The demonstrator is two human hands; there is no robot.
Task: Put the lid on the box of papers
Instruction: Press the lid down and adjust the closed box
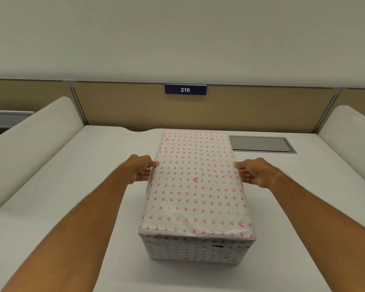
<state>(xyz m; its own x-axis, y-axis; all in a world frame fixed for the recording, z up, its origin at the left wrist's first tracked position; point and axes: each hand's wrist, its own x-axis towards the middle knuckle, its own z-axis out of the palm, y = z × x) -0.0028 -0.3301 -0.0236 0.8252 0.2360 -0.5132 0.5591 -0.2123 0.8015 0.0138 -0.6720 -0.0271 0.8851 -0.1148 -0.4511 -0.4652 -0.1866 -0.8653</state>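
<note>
Item 1: lid (195, 182), wrapped in white paper printed with small pink and orange hearts, 1 larger pink heart near its middle. It sits flat on top of the box (190, 250), covering the whole opening; its near skirt overlaps the box's front wall. No papers visible, the inside being covered.

Item 2: box, wrapped in the same heart paper, long side running away from me. It stands on the white table (72, 207), roughly central, its far end close to the back edge. A small dark tear or gap shows in the wrapping on the near face, right of centre.

Item 3: my left hand (142, 170), pressed to the lid's left long edge about halfway along, thumb on the top rim, fingers against the side.

Item 4: my right hand (251, 171), mirrored on the lid's right long edge, thumb on top, fingers down the side. Both hands are spread wide apart with the lid clasped between them.

Item 5: grey recessed panel (261, 144) set in the table, just beside the box's far right corner.

Item 6: tan partition (124, 104) behind the table, carrying a dark blue plate (185, 89) reading 216
</note>
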